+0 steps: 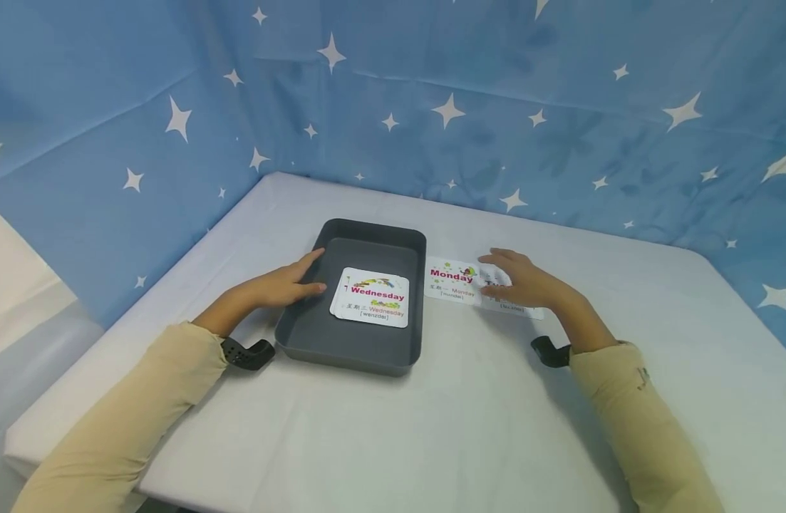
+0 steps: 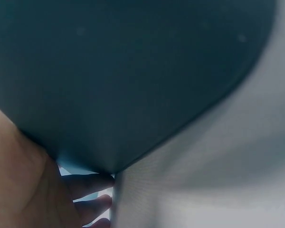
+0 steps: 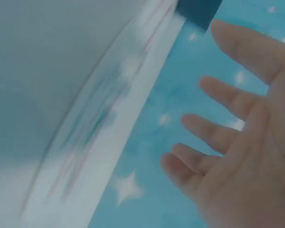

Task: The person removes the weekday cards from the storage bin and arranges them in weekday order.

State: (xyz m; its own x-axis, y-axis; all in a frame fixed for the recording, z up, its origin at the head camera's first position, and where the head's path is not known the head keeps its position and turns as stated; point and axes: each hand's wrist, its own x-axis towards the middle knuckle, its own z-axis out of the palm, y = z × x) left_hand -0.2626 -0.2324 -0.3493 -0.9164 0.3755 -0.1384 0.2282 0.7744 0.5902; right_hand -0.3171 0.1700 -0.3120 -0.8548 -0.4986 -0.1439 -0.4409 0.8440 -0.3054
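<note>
So my left hand (image 1: 277, 286) has the left rim of the grey tray (image 1: 348, 353), thumb over the edge and fingers outside, clamped on that wall, I guess to steady it. Tray's mid-frame, Wednesday card (image 1: 373, 299) on top of the pile inside. My right hand (image 1: 530, 285) hovers right of centre, fingers apart, holding nothing, over the second card (image 1: 513, 308). That one butts up to the Monday card (image 1: 450, 280), flat by the tray's right wall. Plenty of worktop (image 1: 380, 434) lower centre and right for sliding stuff.
</note>
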